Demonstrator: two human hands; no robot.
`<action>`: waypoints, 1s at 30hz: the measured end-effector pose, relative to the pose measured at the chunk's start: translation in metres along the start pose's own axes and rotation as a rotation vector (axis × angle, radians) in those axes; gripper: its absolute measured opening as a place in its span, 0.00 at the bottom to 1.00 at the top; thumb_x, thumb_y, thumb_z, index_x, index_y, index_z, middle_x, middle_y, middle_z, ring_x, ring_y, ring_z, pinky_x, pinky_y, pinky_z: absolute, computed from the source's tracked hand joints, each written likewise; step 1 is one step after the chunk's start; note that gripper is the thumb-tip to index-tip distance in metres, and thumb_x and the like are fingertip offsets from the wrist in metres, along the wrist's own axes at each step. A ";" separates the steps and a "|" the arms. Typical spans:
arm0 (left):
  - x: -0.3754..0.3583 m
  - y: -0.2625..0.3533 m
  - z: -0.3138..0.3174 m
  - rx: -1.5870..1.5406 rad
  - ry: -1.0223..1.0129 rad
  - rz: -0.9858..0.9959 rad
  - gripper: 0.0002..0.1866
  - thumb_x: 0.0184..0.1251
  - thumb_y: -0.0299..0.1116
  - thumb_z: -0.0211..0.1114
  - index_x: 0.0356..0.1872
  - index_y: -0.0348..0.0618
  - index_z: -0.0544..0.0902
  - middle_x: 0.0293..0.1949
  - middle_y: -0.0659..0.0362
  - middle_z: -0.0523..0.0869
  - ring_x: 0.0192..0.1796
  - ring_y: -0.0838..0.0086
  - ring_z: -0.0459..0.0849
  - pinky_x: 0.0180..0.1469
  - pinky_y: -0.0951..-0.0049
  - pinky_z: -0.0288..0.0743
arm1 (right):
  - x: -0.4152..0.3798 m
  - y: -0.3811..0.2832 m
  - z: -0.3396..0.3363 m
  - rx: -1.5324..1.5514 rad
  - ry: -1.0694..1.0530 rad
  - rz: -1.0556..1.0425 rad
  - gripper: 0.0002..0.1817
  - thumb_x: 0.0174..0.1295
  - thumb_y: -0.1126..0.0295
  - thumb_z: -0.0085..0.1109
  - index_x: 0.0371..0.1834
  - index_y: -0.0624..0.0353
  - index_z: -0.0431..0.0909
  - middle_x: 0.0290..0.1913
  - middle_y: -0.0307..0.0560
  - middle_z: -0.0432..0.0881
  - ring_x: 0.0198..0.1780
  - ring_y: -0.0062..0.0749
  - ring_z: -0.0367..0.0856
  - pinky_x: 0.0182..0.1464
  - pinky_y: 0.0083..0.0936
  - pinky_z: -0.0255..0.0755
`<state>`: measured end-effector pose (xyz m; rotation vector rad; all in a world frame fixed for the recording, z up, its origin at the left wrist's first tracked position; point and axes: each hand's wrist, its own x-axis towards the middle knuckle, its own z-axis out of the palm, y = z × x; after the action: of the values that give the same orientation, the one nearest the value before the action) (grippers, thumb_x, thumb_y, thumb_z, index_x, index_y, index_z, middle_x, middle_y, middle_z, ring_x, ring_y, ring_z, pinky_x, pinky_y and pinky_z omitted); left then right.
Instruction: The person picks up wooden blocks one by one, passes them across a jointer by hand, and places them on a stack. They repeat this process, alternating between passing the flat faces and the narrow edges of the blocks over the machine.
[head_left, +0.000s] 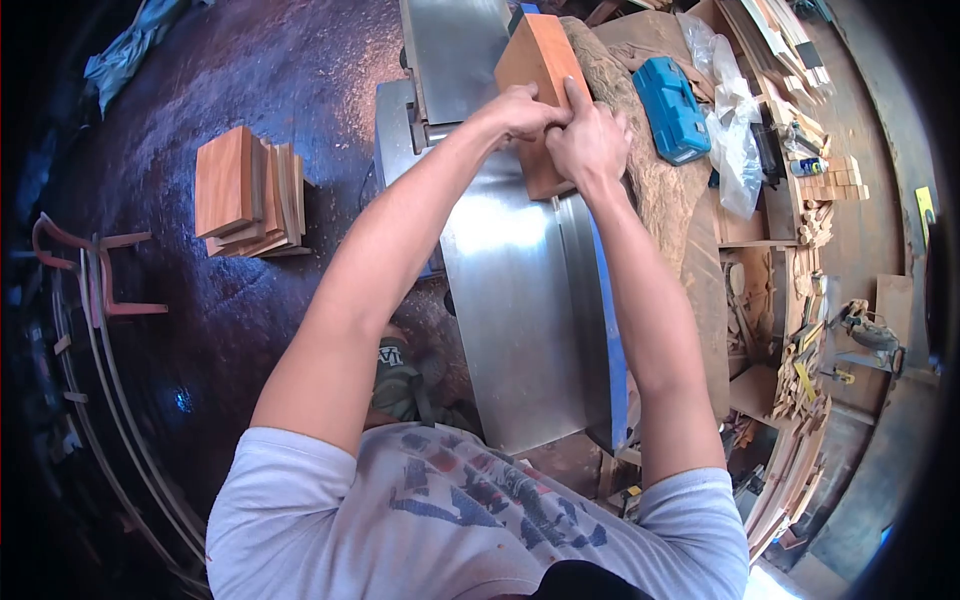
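The printed T-shirt [460, 500] is located nearest the camera, at the near end of a smooth metal bed [510, 330]; its short sleeves end well apart from the work. A blue strip [612, 350] is seen along the right side of the bed. Toward the far end, the wooden block [545, 62] is placed over the machine, close to that side. The block is grasped by both hands: the left hand [520, 112] is set on its left side with the fingers bent, and the right hand [592, 142] is closed over its right side, one finger laid along the wood. Whether the hands touch each other cannot be told.

For steady control, even pressure should be applied by both hands, and the block should be kept square to the bed. Fingers should be held high on the wood, clear of the joint between the bed and the far metal plate [460, 60].

To the right, a brown cover [702, 310] is spread, and a blue case [672, 110] is rested near the right hand; sideways room is judged limited there. Beyond the case, a plastic bag [737, 150] is bunched. On the floor [310, 90] to the left, a stack of boards [225, 185] is set, where a sidestep could be obstructed. A blue cloth [125, 65] is left farther off.
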<state>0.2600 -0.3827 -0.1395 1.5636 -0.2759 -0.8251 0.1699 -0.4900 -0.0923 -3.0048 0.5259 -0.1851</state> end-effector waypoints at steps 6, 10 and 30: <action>0.024 0.004 -0.018 -0.080 -0.020 -0.002 0.55 0.73 0.35 0.73 0.80 0.13 0.41 0.68 0.27 0.75 0.61 0.60 0.89 0.56 0.71 0.88 | 0.024 -0.010 0.001 0.013 -0.008 -0.012 0.40 0.59 0.60 0.63 0.80 0.38 0.73 0.66 0.58 0.84 0.73 0.66 0.73 0.75 0.58 0.65; 0.025 0.007 -0.025 -0.127 -0.064 0.023 0.56 0.73 0.36 0.73 0.80 0.13 0.40 0.67 0.29 0.76 0.60 0.59 0.88 0.57 0.70 0.87 | 0.034 -0.013 0.000 0.014 -0.032 -0.014 0.39 0.59 0.60 0.63 0.79 0.37 0.73 0.65 0.57 0.84 0.72 0.65 0.74 0.75 0.57 0.65; 0.087 0.011 -0.066 -0.260 0.042 0.115 0.42 0.64 0.36 0.81 0.70 0.20 0.67 0.36 0.56 0.84 0.23 0.85 0.79 0.19 0.84 0.67 | 0.102 -0.035 0.019 -0.025 0.037 -0.024 0.37 0.58 0.61 0.64 0.77 0.34 0.76 0.59 0.52 0.90 0.66 0.59 0.79 0.72 0.50 0.71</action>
<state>0.3676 -0.3874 -0.1611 1.3080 -0.2164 -0.7079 0.2792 -0.4905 -0.0967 -3.0387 0.4996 -0.2383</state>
